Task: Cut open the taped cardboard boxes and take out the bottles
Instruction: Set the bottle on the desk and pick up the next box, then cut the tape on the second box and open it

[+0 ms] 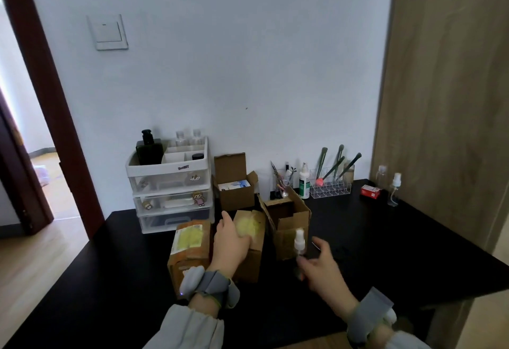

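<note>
While the left hand (pixel 230 241) lay palm down on top of a closed cardboard box (pixel 249 244) with a yellowish label, its fingers spread over the lid rather than curled around anything, the right hand (pixel 321 266) held a small clear spray bottle (pixel 299 244) upright by its lower body, fingers wrapped about it just in front of an opened box (pixel 286 219). That opened box stood with its flaps raised, touching the right side of the box under the left hand. A third box (pixel 190 249), taped shut and bearing a yellow label, stood just beside the left hand's box on its left. Behind these, another open box (pixel 234 183) stood with its lid flap upright and something pale blue and white inside; what it was could not be made out.

All of this sat on a black table (pixel 385 238) against a white wall. A white drawer organizer (pixel 169 186) stood at the back left, with a dark pump bottle (pixel 148 147) in its top tray. To the right were a white spray bottle with a green label (pixel 304 182), a clear acrylic rack (pixel 330 186) holding makeup brushes, a small red box (pixel 370 191), and two more clear spray bottles (pixel 394 189) near the wooden panel. Both wrists wore grey bands.
</note>
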The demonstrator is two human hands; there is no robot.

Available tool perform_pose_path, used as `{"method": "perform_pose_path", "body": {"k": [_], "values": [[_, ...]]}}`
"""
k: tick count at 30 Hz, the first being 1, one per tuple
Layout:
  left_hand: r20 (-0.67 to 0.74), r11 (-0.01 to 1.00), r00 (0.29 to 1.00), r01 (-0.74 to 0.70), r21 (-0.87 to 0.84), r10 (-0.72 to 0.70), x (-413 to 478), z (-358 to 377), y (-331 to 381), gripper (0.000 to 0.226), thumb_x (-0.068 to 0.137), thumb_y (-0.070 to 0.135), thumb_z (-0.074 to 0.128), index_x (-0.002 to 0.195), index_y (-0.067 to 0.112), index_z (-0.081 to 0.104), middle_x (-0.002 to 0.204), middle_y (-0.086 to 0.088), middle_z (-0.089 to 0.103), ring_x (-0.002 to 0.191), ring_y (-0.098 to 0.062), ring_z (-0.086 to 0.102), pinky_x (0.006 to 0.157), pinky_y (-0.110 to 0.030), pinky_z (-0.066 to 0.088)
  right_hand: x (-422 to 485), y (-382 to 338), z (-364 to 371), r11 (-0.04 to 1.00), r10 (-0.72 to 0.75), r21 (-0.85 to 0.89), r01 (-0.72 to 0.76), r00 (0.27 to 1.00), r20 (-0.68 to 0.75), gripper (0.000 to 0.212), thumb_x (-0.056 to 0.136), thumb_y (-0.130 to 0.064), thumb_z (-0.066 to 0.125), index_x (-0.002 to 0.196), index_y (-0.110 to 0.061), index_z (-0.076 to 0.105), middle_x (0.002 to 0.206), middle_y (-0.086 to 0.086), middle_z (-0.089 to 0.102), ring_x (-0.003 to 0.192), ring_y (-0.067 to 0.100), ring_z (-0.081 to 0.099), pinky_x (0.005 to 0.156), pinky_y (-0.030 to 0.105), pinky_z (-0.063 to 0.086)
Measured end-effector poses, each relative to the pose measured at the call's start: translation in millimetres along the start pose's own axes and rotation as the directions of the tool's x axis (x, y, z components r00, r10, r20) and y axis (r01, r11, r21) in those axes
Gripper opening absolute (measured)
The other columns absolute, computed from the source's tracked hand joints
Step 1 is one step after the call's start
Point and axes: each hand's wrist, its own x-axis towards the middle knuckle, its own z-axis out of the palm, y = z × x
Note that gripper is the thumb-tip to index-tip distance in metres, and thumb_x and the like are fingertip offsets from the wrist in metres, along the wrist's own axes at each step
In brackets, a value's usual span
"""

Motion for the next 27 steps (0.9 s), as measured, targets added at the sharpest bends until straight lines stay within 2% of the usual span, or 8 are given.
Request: {"method": "perform_pose_path", "body": {"k": [2, 5, 8, 11, 14, 16, 21, 27], "values": [[0.028, 0.998, 0.999, 0.039, -0.050, -0.038, 1, -1, -2, 0.091, 0.089, 0.023, 0.059, 0.150, 0.007, -0.006, 0.154, -0.018, 0.025, 0.134, -0.035, 0.035, 0.107, -0.042, 0.036, -12, -3, 2, 0.977, -0.210, -0.004, 0.212, 0.961, -0.181, 0.021, 0.092, -0.014, 0.056, 0.103, -0.031, 0.049, 0.070, 0.009, 0.069, 0.050, 0.011, 0.059, 0.044, 0.021, 0.046], [0.087, 0.977, 0.989, 0.134, -0.167, -0.121, -5, 0, -4, 0.090, 0.090, 0.028, 0.056, 0.150, 0.009, -0.008, 0.147, -0.017, 0.037, 0.110, -0.028, 0.051, 0.087, -0.036, 0.046, -32, -17, 24, 0.902, -0.416, -0.122, 0.414, 0.909, 0.006, 0.029, 0.093, -0.013, 0.054, 0.091, -0.043, 0.051, 0.083, -0.005, 0.067, 0.054, 0.006, 0.060, 0.047, 0.015, 0.046], [-0.013, 0.969, 0.987, 0.157, -0.190, -0.163, -16, 5, -10, 0.084, 0.092, 0.029, 0.053, 0.150, 0.007, -0.003, 0.146, -0.020, 0.039, 0.123, -0.034, 0.047, 0.098, -0.040, 0.043, -33, -33, 56, 0.896, -0.372, -0.215, 0.389, 0.921, 0.117, 0.032, 0.093, -0.024, 0.052, 0.116, -0.046, 0.047, 0.110, -0.020, 0.062, 0.096, -0.005, 0.060, 0.080, 0.015, 0.051], [-0.055, 0.915, 0.976, 0.176, -0.363, -0.210, -28, 10, -23, 0.072, 0.092, 0.027, 0.053, 0.149, 0.008, 0.014, 0.139, -0.019, 0.048, 0.124, -0.034, 0.048, 0.102, -0.047, 0.042, -19, -40, 80, 0.951, -0.213, -0.206, 0.232, 0.971, 0.110, 0.059, 0.097, -0.033, 0.046, 0.149, -0.021, 0.023, 0.151, -0.003, 0.032, 0.140, 0.014, 0.030, 0.114, 0.032, 0.028], [-0.005, 0.820, 0.975, 0.183, -0.542, -0.221, -38, 19, -31, 0.061, 0.093, 0.026, 0.052, 0.146, 0.012, 0.026, 0.138, -0.015, 0.050, 0.122, -0.031, 0.050, 0.103, -0.047, 0.042, -12, -41, 91, 0.996, 0.060, 0.057, -0.075, 0.972, 0.229, 0.067, 0.095, -0.042, 0.045, 0.152, -0.024, 0.014, 0.152, 0.004, 0.035, 0.138, 0.023, 0.035, 0.111, 0.035, 0.031], [0.044, 0.759, 0.977, 0.189, -0.623, -0.207, -43, 24, -34, 0.062, 0.092, 0.025, 0.055, 0.146, 0.020, 0.024, 0.139, -0.013, 0.047, 0.122, -0.030, 0.049, 0.103, -0.048, 0.042, -9, -34, 92, 0.985, 0.081, 0.134, -0.111, 0.973, 0.216, 0.060, 0.096, -0.041, 0.045, 0.149, -0.025, 0.024, 0.144, 0.003, 0.046, 0.130, 0.021, 0.045, 0.105, 0.033, 0.039], [0.171, 0.633, 0.979, 0.204, -0.747, -0.113, -49, 16, -40, 0.079, 0.077, 0.023, 0.073, 0.137, 0.045, 0.027, 0.131, -0.008, 0.048, 0.111, -0.027, 0.054, 0.085, -0.041, 0.051, -14, -22, 85, 0.959, -0.015, 0.281, -0.027, 0.989, 0.146, 0.046, 0.096, -0.021, 0.045, 0.141, -0.029, 0.038, 0.130, -0.003, 0.056, 0.117, 0.011, 0.055, 0.100, 0.033, 0.047], [-0.085, 0.610, 0.994, -0.113, -0.784, 0.074, -66, 0, -28, 0.049, 0.076, 0.040, 0.070, 0.121, 0.043, 0.051, 0.126, -0.009, 0.054, 0.108, -0.023, 0.060, 0.086, -0.039, 0.051, -22, -39, 69, 0.923, -0.245, 0.312, 0.223, 0.969, 0.031, 0.040, 0.099, -0.013, 0.038, 0.131, -0.036, 0.045, 0.126, -0.014, 0.058, 0.115, 0.000, 0.056, 0.095, 0.021, 0.048]]}}
